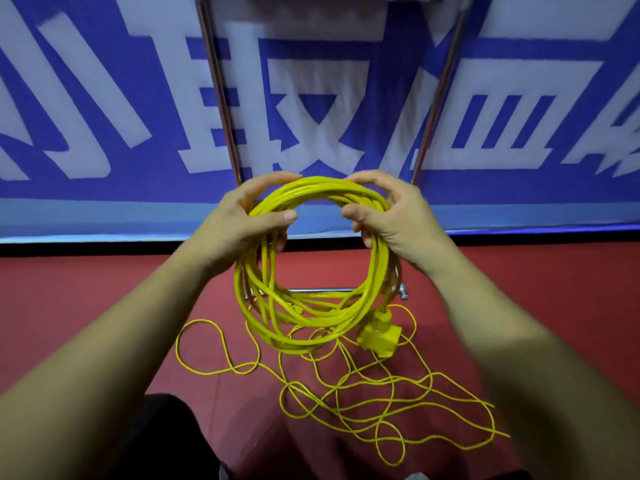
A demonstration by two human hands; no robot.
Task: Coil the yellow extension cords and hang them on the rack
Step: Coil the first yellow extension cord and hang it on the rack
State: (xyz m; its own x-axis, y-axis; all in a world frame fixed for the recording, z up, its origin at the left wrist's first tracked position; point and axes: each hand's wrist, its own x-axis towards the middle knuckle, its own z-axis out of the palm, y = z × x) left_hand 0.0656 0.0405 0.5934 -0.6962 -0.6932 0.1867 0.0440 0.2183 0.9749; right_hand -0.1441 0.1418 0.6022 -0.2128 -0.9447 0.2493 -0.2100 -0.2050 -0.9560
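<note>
Gripping coiled yellow cord (311, 265), both hands.

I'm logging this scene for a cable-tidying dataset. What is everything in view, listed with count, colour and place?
coiled extension cord: one, yellow, held up at centre
socket block: one, yellow, hanging at the coil's lower right
loose cord: one tangle, yellow, spread low, below the coil
rack uprights: two, metal, behind the coil
rack base bar: one, metal, low behind the coil
banner: one, blue with white characters, across the back
floor: one, red, under the loose cord
garment: one, black, bottom edge
left hand: one, grips the coil's upper left
right hand: one, grips the coil's upper right
</note>
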